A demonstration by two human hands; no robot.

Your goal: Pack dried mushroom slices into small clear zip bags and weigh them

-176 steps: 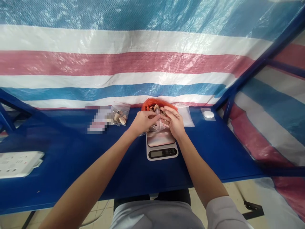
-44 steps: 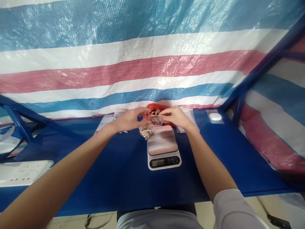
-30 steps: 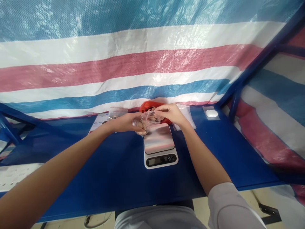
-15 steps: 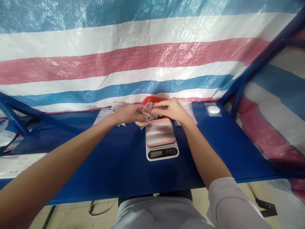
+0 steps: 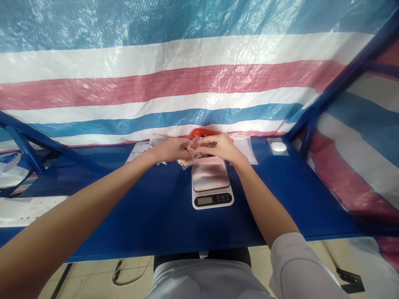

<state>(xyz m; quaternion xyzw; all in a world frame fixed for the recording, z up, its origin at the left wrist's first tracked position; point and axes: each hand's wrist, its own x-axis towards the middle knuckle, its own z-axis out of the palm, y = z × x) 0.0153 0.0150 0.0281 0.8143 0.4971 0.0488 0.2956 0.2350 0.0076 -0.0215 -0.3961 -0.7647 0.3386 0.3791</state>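
A small clear plastic bag [image 5: 186, 161] with light brown pieces inside is held above the far left corner of the kitchen scale [image 5: 211, 176]. My left hand [image 5: 173, 150] is closed around the bag's left side. Fingers of my right hand [image 5: 217, 146] are pinched at the bag's upper right; exactly what they grip there is hard to make out. Behind both hands lies a red plastic bag [image 5: 202, 132], partly hidden. The scale's plate carries nothing, and no digits show on its display [image 5: 205, 200].
A phone [image 5: 137, 150] with a timer and more clear bags [image 5: 156, 140] lie left of my hands. Flat clear bags [image 5: 246, 149] lie to the right, then a white oval object [image 5: 278, 146] on a small bag. A white power strip [image 5: 29, 209] sits at the left edge.
The camera view has shifted slightly. My right hand's fingers have curled in closer to the bag's opening; my left hand keeps its hold.
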